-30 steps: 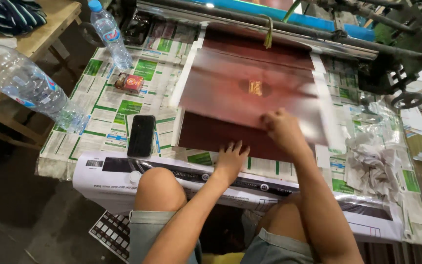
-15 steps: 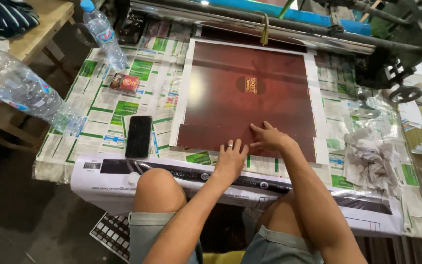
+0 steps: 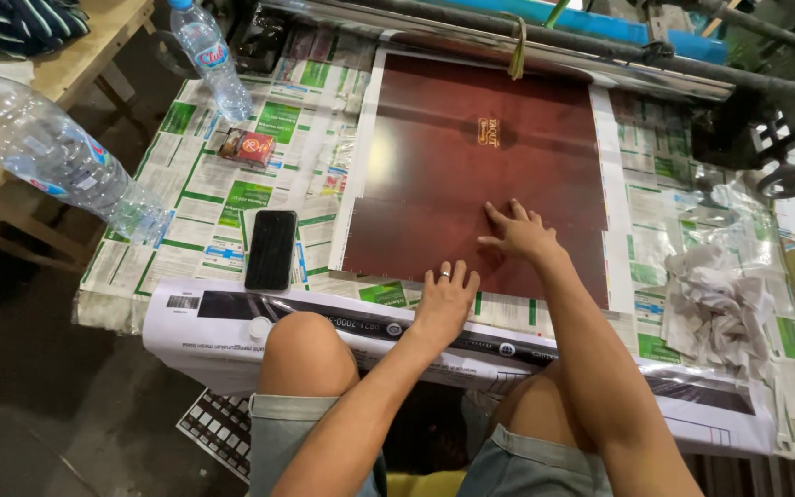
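A large dark red printed sheet [image 3: 471,175] with a small gold emblem lies flat on a table covered in newspaper [image 3: 223,193]. My right hand [image 3: 519,233] rests palm down on the sheet's lower middle, fingers spread. My left hand [image 3: 445,296], with a ring on one finger, lies flat at the sheet's near edge, fingertips touching it. Neither hand grips anything. My bare knees sit below the table's front edge.
A black phone [image 3: 270,248] lies left of the sheet. A small red packet [image 3: 248,146] and a plastic water bottle [image 3: 206,53] stand further left; a bigger bottle [image 3: 43,152] is on its side. Crumpled white paper [image 3: 715,308] sits right. Machine rollers [image 3: 545,32] run along the back.
One second ago the red sheet was blurred in motion with my right hand at its near edge. It now lies flat and still, and both hands press on its near part.
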